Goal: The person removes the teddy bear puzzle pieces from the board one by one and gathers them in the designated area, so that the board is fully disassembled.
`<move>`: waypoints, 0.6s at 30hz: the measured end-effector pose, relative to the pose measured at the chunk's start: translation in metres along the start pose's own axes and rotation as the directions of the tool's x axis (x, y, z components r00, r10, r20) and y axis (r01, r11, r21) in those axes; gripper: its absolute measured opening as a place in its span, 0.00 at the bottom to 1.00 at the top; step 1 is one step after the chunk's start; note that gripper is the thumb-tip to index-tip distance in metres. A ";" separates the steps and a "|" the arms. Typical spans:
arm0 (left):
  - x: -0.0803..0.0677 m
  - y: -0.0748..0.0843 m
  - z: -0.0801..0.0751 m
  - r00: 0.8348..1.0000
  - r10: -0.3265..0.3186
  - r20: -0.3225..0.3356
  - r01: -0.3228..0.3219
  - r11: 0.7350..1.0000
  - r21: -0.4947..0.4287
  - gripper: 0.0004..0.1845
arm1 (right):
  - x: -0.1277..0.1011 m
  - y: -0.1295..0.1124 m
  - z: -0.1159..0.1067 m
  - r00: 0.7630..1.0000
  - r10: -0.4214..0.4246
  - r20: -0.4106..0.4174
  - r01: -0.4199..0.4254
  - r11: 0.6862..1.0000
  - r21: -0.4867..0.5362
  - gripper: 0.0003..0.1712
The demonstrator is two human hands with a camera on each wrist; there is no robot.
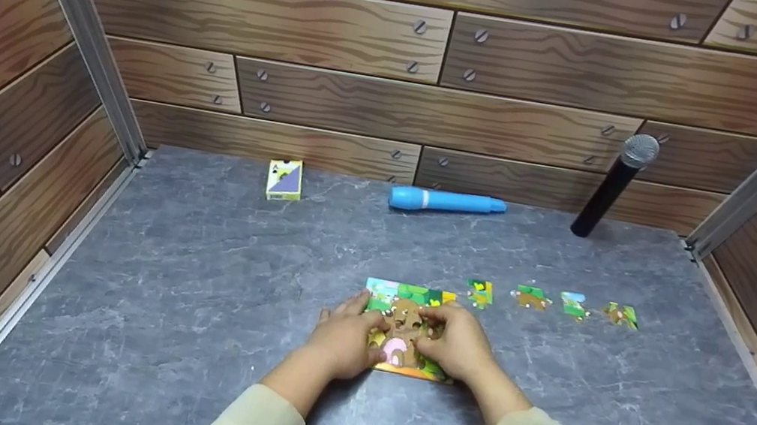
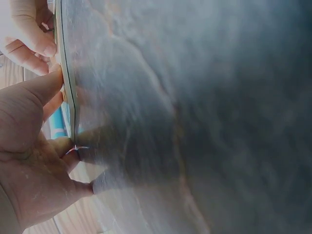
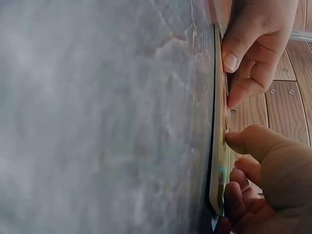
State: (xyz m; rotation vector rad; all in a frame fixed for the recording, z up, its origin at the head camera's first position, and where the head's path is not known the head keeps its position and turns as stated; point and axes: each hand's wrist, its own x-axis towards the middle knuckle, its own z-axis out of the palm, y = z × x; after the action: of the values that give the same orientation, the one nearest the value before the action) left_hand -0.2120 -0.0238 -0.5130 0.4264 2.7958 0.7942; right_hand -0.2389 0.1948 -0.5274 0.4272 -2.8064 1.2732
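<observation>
A colourful jigsaw puzzle board (image 1: 411, 295) lies flat on the grey table (image 1: 184, 288), in front of me at the centre. My left hand (image 1: 345, 335) grips its left edge, with the thumb on the picture. In the left wrist view the left hand (image 2: 29, 161) has thumb and a fingertip against the board's thin edge (image 2: 68, 97). My right hand (image 1: 460, 343) lies on the right half with fingers curled over the picture. Seen from the right wrist, the right hand (image 3: 268, 165) has its thumb on the board (image 3: 217, 161) and its fingers at the near corner.
Several loose puzzle pieces (image 1: 530, 297) lie in a row to the right of the board. At the back stand a small yellow box (image 1: 284, 179), a blue pen-shaped tool (image 1: 445, 202) and a black microphone (image 1: 614, 185) leaning on the wood-patterned wall.
</observation>
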 end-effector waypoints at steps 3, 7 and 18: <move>0.001 0.000 0.002 1.000 -0.004 0.009 0.004 1.000 -0.001 0.21 | 0.000 0.000 -0.002 1.000 0.005 -0.002 -0.005 1.000 0.001 0.23; 0.001 0.001 0.002 1.000 -0.006 0.009 0.006 1.000 0.004 0.22 | 0.000 -0.001 -0.004 1.000 0.014 -0.004 -0.014 1.000 0.008 0.23; 0.002 -0.001 0.002 1.000 0.000 -0.001 0.000 1.000 0.004 0.19 | -0.003 -0.012 -0.013 1.000 0.014 0.002 -0.014 0.998 0.058 0.24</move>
State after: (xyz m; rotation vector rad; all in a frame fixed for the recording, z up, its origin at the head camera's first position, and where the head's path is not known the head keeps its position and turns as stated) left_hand -0.2135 -0.0235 -0.5151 0.4272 2.7987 0.7897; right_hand -0.2338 0.1984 -0.5105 0.4118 -2.7847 1.3606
